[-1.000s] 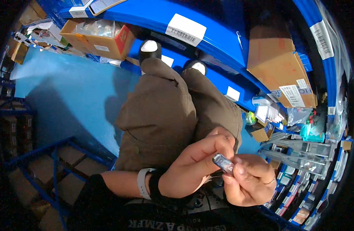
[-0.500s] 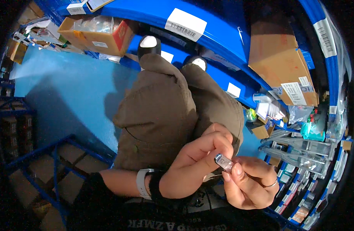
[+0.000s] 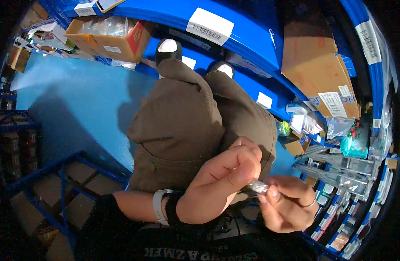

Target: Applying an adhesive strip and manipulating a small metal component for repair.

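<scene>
In front of my lap, my right hand [image 3: 291, 204] pinches a small clear, shiny piece [image 3: 259, 187] between thumb and fingers; a ring sits on one finger. Its exact kind is hard to make out. My left hand [image 3: 224, 178], with a pale-banded watch [image 3: 160, 206] at the wrist, is closed, fingers curled and thumb pressed over the piece's other end. That end is hidden behind the left thumb and fingertips.
Blue shelving [image 3: 165, 17] curves across the front and right. An open cardboard box [image 3: 106, 43] with plastic bags stands front left, a tall carton [image 3: 317, 65] front right. Clear plastic trays [image 3: 339, 169] lie at right. A blue metal frame [image 3: 63, 187] is at lower left.
The clear piece has turned, and its dark end, visible before, is now covered by my left thumb and fingers. My right hand has shifted slightly to the right.
</scene>
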`<action>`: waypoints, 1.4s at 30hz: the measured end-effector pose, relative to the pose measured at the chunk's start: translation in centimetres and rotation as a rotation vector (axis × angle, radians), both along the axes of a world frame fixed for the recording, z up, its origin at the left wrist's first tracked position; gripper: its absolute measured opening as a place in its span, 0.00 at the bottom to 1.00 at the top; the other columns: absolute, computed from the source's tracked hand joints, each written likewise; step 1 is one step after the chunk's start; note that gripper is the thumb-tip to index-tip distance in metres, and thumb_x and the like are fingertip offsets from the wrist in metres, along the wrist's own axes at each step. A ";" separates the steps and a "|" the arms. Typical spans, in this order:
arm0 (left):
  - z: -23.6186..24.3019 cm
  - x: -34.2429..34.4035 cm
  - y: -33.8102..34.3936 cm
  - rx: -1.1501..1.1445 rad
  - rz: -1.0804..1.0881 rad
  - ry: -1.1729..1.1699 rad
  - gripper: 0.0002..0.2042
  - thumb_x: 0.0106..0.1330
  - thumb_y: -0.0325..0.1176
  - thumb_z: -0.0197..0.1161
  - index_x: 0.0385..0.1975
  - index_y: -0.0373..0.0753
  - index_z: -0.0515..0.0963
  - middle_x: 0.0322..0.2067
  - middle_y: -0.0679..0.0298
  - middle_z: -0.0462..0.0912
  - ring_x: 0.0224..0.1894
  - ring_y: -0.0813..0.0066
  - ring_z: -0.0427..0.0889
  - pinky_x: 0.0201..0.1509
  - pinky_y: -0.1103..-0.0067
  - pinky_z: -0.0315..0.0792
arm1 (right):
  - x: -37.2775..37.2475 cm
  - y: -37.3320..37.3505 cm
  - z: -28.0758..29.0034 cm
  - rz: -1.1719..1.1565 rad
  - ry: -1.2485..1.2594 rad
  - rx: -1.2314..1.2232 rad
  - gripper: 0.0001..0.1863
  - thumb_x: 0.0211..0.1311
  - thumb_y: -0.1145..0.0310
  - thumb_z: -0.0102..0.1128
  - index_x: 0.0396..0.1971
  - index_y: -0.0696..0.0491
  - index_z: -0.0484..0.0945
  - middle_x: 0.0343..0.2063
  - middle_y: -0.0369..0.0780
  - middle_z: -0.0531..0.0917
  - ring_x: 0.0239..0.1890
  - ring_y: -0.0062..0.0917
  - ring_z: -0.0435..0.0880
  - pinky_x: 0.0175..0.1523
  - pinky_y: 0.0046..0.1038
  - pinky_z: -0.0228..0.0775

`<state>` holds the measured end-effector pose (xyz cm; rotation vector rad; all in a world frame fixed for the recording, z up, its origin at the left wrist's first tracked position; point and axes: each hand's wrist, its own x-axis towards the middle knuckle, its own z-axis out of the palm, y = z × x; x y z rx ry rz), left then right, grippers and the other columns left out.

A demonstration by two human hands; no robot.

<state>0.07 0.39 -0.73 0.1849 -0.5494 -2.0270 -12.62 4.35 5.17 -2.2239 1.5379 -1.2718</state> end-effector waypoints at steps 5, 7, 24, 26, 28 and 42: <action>0.9 -0.2 -0.4 0.031 -0.108 0.057 0.12 0.64 0.43 0.48 0.24 0.42 0.67 0.32 0.64 0.63 0.37 0.75 0.59 0.47 0.77 0.52 | -3.6 2.6 0.4 -0.074 -0.126 -0.011 0.15 0.38 0.85 0.64 0.32 0.63 0.75 0.26 0.47 0.77 0.25 0.30 0.80 0.29 0.23 0.74; 1.0 -0.1 -0.4 0.031 -0.114 0.067 0.12 0.64 0.43 0.48 0.24 0.42 0.67 0.33 0.63 0.63 0.37 0.75 0.59 0.47 0.77 0.52 | -3.7 2.1 0.7 -0.030 -0.086 0.021 0.16 0.39 0.84 0.64 0.33 0.62 0.74 0.27 0.47 0.77 0.26 0.31 0.80 0.29 0.23 0.74; -0.1 -0.3 -0.3 -0.086 -0.056 0.091 0.04 0.64 0.31 0.49 0.29 0.39 0.66 0.32 0.67 0.60 0.37 0.78 0.59 0.43 0.83 0.54 | 0.8 0.0 0.5 0.090 0.089 -0.033 0.15 0.36 0.86 0.64 0.30 0.62 0.78 0.29 0.48 0.75 0.25 0.33 0.79 0.28 0.22 0.72; 0.1 -0.5 -0.2 -0.069 -0.028 0.079 0.05 0.64 0.30 0.49 0.27 0.39 0.65 0.31 0.68 0.59 0.36 0.79 0.59 0.42 0.84 0.54 | 1.0 -0.6 0.4 0.094 0.075 -0.060 0.14 0.36 0.85 0.64 0.30 0.62 0.78 0.29 0.48 0.75 0.25 0.33 0.79 0.28 0.22 0.73; 0.1 -0.5 -0.2 -0.040 -0.040 0.090 0.05 0.64 0.30 0.48 0.27 0.40 0.64 0.31 0.68 0.59 0.35 0.80 0.59 0.41 0.84 0.54 | 0.7 -0.9 0.2 0.124 0.067 -0.096 0.14 0.36 0.85 0.64 0.28 0.61 0.78 0.28 0.48 0.75 0.24 0.33 0.79 0.28 0.24 0.73; 1.3 -0.1 -0.2 0.214 -0.219 0.168 0.13 0.65 0.44 0.47 0.23 0.43 0.64 0.31 0.67 0.61 0.36 0.76 0.60 0.45 0.79 0.55 | -4.2 0.6 0.0 0.085 -0.041 -0.100 0.12 0.33 0.80 0.69 0.24 0.57 0.79 0.29 0.47 0.79 0.25 0.32 0.80 0.36 0.33 0.76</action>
